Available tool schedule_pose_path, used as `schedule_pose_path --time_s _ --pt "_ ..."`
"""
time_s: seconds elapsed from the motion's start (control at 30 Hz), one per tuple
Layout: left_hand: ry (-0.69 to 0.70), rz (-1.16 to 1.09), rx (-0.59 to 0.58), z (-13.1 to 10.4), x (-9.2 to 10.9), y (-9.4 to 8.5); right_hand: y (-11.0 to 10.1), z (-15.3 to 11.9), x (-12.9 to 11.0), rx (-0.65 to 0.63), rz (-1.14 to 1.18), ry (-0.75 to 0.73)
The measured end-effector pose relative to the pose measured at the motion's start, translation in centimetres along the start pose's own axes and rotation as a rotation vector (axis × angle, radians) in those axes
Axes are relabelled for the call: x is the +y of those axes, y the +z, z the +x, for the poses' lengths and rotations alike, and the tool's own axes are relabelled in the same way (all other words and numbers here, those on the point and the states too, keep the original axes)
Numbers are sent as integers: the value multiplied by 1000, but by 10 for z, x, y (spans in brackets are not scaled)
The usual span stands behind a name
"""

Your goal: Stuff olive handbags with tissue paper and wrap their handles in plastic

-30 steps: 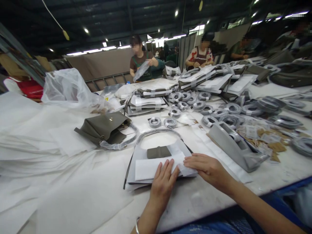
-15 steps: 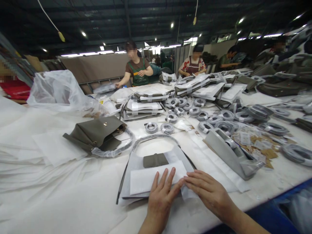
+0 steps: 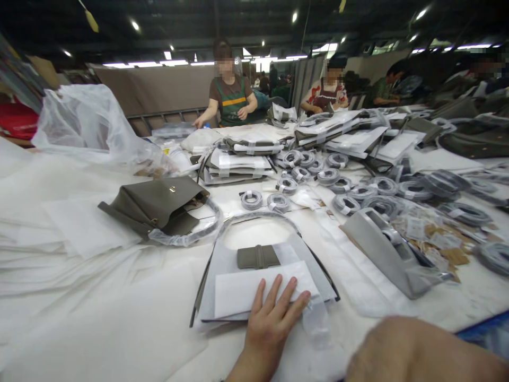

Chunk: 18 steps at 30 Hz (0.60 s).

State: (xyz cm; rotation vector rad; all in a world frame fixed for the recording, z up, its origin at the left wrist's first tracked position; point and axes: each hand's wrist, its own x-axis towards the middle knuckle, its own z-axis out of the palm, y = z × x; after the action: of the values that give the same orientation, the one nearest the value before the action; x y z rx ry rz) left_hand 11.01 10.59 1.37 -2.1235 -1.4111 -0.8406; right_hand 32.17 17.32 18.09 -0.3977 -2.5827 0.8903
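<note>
My left hand (image 3: 272,321) lies with its fingers spread on a white foam sheet (image 3: 242,291). Under that sheet is a flat bag (image 3: 210,276) wrapped in pale tissue, its olive flap (image 3: 258,257) showing above the foam and its wrapped handle (image 3: 254,216) arching away from me. A strip of clear film (image 3: 316,318) sticks out at the bag's lower right corner. My right hand (image 3: 382,347) is a large blur at the bottom right, close to the camera, with its fingers hidden. An open olive bag (image 3: 159,204) rests to the left.
A grey tape dispenser (image 3: 382,254) stands on the right, beside scattered tags (image 3: 441,233). Coiled, wrapped straps (image 3: 330,176) and stacked bags (image 3: 238,164) lie farther back. White sheets (image 3: 79,223) cover the left side. A person in a green apron (image 3: 230,101) works across the table.
My right hand has left the bag's right edge and moved right and toward the camera. The clear film at that corner now shows more. My left hand still presses the foam.
</note>
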Motion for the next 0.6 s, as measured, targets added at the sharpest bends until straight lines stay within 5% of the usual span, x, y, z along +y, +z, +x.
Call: schedule_pose_path --time_s 0.17,0.3,0.43,0.6 --pt "4 -1 7 0 1 1 21 67 73 45 -15 186" --pt "-10 -10 10 0 1 0 56 96 120 -191 -345 221" --pt "-14 -28 3 1 2 0 71 91 138 -242 -471 301" --pt "-27 -51 21 2 3 1 63 89 144 -298 -541 329"
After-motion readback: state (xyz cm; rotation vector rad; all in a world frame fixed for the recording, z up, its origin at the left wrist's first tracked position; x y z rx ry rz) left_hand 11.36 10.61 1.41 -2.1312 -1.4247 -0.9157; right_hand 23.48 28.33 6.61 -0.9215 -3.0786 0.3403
